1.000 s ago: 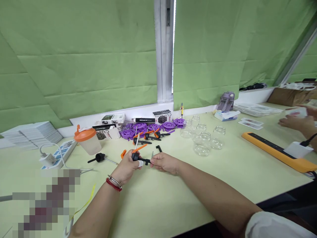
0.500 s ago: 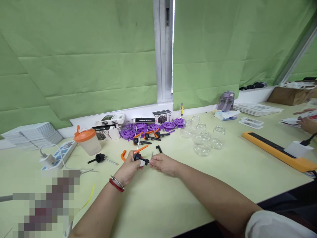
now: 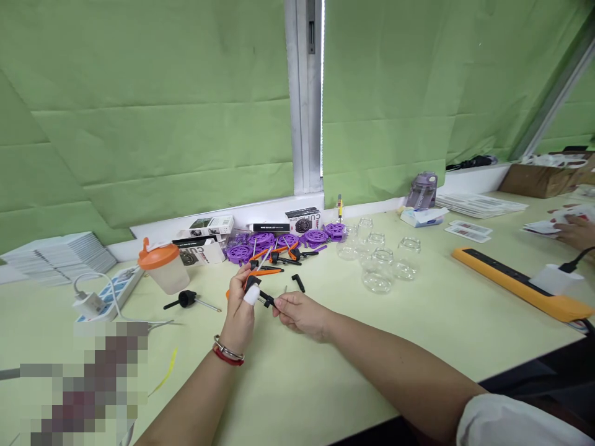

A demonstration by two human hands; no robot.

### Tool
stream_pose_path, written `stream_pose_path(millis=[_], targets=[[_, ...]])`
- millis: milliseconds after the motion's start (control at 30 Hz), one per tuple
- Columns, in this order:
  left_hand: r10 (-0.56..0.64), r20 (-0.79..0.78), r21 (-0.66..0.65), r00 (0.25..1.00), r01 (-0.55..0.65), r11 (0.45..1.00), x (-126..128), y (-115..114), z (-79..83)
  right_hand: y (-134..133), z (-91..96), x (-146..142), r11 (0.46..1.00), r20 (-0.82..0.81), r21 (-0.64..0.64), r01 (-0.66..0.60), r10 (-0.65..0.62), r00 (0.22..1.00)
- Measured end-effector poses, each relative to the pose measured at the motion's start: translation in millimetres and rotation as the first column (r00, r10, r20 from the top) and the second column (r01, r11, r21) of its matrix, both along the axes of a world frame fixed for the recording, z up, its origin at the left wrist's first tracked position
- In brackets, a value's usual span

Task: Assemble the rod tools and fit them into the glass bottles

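My left hand (image 3: pixel 242 313), its thumb wrapped in white, is closed around a black plastic piece (image 3: pixel 266 298) with a slim metal rod. The far end of this piece is pinched between the thumb and fingers of my right hand (image 3: pixel 300 313). Just beyond lies a small black L-shaped part (image 3: pixel 299 283). To the left of my hands rests a similar black piece (image 3: pixel 187 299) with a cup-like body and thin rod. An orange part is mostly hidden behind my left hand. Black and orange parts (image 3: pixel 284 259) lie in a cluster beyond.
Purple wheel-shaped parts (image 3: pixel 263 240) and printed boxes (image 3: pixel 199 249) stand against the wall. Several clear glass jars (image 3: pixel 377 272) are right of centre. An orange-lidded cup (image 3: pixel 162 266) and white power strip (image 3: pixel 109 294) are left; an orange power strip (image 3: pixel 511 282) and another person's hand (image 3: pixel 576 232) right.
My left hand has turned more upright, tilting the black piece, and its wrapped thumb shows more. My right hand has shifted slightly left. The other person's hand at right has moved.
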State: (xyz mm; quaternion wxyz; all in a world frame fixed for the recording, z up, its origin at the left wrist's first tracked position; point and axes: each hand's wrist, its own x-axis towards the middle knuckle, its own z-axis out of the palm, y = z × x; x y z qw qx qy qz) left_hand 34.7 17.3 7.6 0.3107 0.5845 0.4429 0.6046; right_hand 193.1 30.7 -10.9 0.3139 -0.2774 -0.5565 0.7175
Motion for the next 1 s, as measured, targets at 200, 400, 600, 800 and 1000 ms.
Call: stream_pose_path(millis=[200, 400, 600, 800, 1000], targets=[[-0.112, -0.176, 0.118, 0.978, 0.134, 0.984, 1.6, -1.2, -0.6, -0.5, -2.8, -5.0, 1.000, -0.056, 0.015, 0.002, -0.001, 0.998], [-0.019, -0.289, 0.174, 0.957, 0.073, 0.982, 6.7, -5.0, 3.5, -0.6, -1.2, -6.8, 1.000, -0.125, 0.002, 0.019, -0.019, 0.992], [0.004, -0.232, 0.118, 0.973, 0.024, 0.993, 8.4, -5.0, 1.7, -1.7, -0.2, -6.8, 0.999, -0.148, -0.050, -0.006, -0.002, 0.989], [0.000, -0.461, 0.085, 0.887, 0.044, 0.995, 6.3, -6.9, 9.2, -2.1, 1.4, -6.0, 0.997, -0.140, -0.079, 0.017, -0.028, 0.990], [0.037, -0.607, 0.181, 0.794, 0.092, 0.979, 2.1, -2.3, 8.9, 0.3, -2.3, -4.4, 0.992, -0.136, -0.116, 0.053, -0.068, 0.988]])
